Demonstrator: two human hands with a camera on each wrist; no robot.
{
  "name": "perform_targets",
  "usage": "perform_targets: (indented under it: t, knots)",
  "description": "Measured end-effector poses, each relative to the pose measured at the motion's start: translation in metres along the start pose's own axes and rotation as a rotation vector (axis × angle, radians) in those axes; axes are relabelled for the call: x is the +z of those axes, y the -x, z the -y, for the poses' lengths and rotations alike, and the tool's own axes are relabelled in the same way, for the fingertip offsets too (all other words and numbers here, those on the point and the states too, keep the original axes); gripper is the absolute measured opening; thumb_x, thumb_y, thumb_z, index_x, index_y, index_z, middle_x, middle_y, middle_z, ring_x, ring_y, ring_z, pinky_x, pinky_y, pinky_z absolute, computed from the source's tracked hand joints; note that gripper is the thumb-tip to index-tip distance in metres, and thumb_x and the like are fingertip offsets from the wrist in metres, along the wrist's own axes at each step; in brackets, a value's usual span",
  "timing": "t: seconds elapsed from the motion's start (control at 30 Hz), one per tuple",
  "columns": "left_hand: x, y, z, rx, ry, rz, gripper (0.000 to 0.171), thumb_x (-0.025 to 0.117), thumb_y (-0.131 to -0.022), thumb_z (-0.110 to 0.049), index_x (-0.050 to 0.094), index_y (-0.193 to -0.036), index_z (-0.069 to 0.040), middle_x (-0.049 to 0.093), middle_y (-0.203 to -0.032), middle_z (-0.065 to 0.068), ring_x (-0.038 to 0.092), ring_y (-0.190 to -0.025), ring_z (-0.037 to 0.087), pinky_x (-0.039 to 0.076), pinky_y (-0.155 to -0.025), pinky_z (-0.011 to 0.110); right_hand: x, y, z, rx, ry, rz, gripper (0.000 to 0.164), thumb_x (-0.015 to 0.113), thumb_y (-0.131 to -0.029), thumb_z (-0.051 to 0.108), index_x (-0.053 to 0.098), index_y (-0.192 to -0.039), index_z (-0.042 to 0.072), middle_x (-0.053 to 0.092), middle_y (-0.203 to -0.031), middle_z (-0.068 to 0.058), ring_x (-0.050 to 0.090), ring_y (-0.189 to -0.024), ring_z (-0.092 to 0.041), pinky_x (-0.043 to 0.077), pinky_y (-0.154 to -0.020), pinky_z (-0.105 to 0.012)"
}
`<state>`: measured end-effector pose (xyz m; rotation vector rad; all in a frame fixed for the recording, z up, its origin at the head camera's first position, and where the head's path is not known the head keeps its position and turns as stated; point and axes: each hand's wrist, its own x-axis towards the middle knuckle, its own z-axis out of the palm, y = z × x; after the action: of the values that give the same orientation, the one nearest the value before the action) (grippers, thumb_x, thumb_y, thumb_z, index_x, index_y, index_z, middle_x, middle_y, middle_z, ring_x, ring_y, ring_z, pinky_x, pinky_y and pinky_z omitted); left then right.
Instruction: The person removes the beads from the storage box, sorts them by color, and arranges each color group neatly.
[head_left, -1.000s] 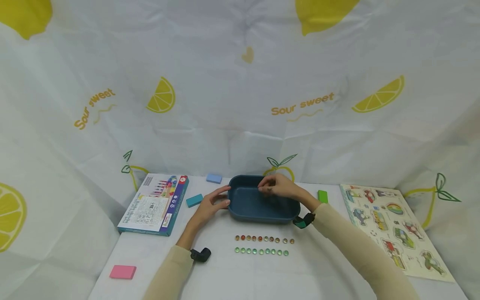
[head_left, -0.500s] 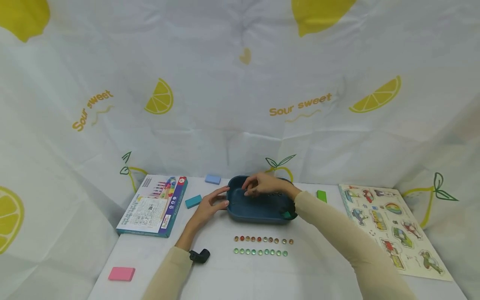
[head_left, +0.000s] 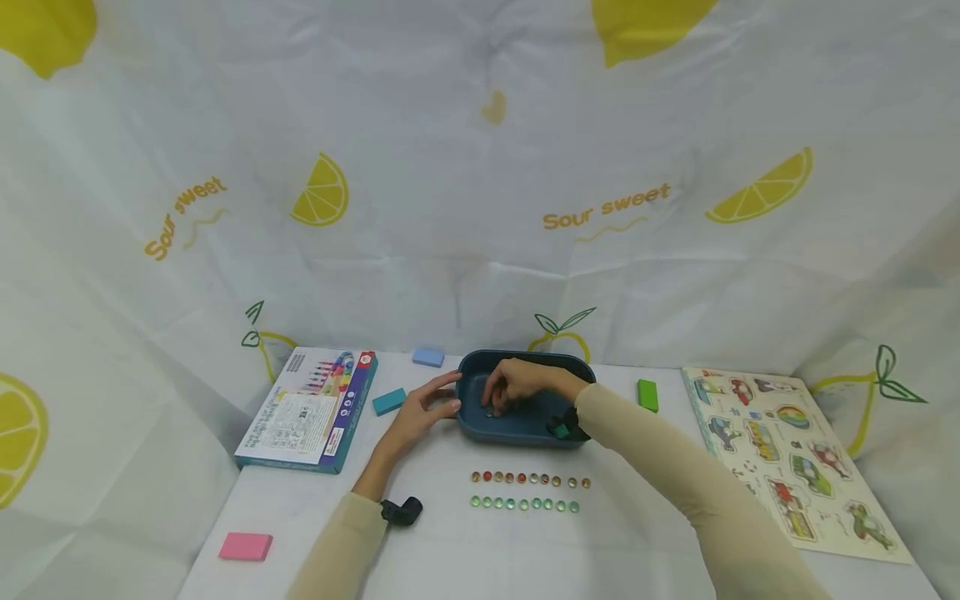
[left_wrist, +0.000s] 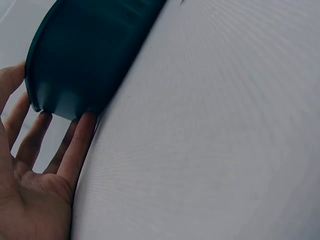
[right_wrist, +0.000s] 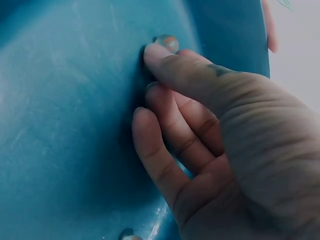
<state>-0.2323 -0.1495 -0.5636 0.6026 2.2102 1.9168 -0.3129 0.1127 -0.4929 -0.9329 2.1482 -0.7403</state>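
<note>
A dark blue plastic tub (head_left: 495,439) stands towards the back of the table. My left hand (head_left: 414,418) is at its left end, fingers nearly straight. In the left wrist view its fingertips (left_wrist: 86,121) touch the outer wall and the thumb is at the rim. My right hand (head_left: 517,382) reaches into the tub with loosely bent fingers. A clear glass marble (right_wrist: 168,43) with an orange swirl is right at its thumb tip; I cannot tell whether it is pinched. Another marble (right_wrist: 132,237) shows at the bottom edge of the right wrist view.
In front of the tub lie a row of orange and clear marbles (head_left: 521,478) and a row of green marbles (head_left: 523,504). A boxed set (head_left: 307,408) is at left, a picture puzzle board (head_left: 795,462) at right. Blue, pink (head_left: 245,547) and green blocks (head_left: 647,395) lie around.
My right hand has moved left inside the tub and then down towards its floor near the left end, where a marble shows. The left hand stays at the tub's end.
</note>
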Motion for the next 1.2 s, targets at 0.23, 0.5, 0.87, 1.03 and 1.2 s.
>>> perform_targets:
  t: [0.23, 0.5, 0.87, 1.03, 1.2]
  knots:
    - [-0.002, 0.0, 0.0, 0.006, -0.014, 0.009, 0.055, 0.068, -0.104, -0.015, 0.052, -0.157, -0.011, 0.043, -0.17, 0.012, 0.05, -0.147, 0.043, 0.054, -0.105, 0.017, 0.002, -0.004, -0.002, -0.024, 0.037, 0.032, 0.016, 0.085, -0.088, 0.007, 0.084, -0.104, 0.009, 0.077, -0.087, -0.002, 0.061, -0.074, -0.003, 0.053, -0.067, -0.018]
    - [-0.001, 0.0, 0.0, 0.015, 0.0, 0.013, 0.055, 0.067, -0.104, -0.012, 0.051, -0.157, -0.009, 0.042, -0.169, 0.015, 0.049, -0.147, 0.045, 0.057, -0.103, 0.02, 0.005, -0.006, -0.003, -0.008, 0.076, 0.033, 0.018, 0.089, -0.085, 0.013, 0.084, -0.102, 0.017, 0.071, -0.085, 0.007, 0.059, -0.076, -0.004, 0.049, -0.069, -0.019]
    - [-0.001, -0.002, -0.001, 0.027, -0.021, 0.021, 0.055, 0.066, -0.105, -0.013, 0.051, -0.157, -0.009, 0.047, -0.166, 0.016, 0.052, -0.145, 0.044, 0.057, -0.101, 0.02, 0.01, -0.004, 0.007, -0.059, 0.141, 0.063, 0.014, 0.092, -0.083, 0.016, 0.085, -0.094, 0.019, 0.074, -0.082, 0.009, 0.061, -0.075, -0.001, 0.051, -0.068, -0.017]
    - [0.0, -0.001, -0.002, 0.032, -0.008, 0.031, 0.055, 0.065, -0.105, -0.01, 0.05, -0.157, -0.006, 0.046, -0.166, 0.018, 0.051, -0.144, 0.047, 0.058, -0.097, 0.019, 0.013, -0.005, 0.007, -0.078, 0.117, 0.098, 0.015, 0.09, -0.084, 0.011, 0.085, -0.097, 0.015, 0.073, -0.08, 0.008, 0.062, -0.074, -0.001, 0.052, -0.068, -0.017]
    - [0.0, 0.0, -0.001, 0.031, -0.009, 0.027, 0.055, 0.066, -0.104, -0.011, 0.05, -0.157, -0.007, 0.047, -0.166, 0.018, 0.052, -0.144, 0.047, 0.058, -0.097, 0.017, 0.015, -0.007, 0.006, -0.093, 0.117, 0.122, 0.012, 0.087, -0.086, 0.009, 0.086, -0.094, 0.017, 0.074, -0.078, 0.009, 0.061, -0.071, -0.001, 0.052, -0.066, -0.018]
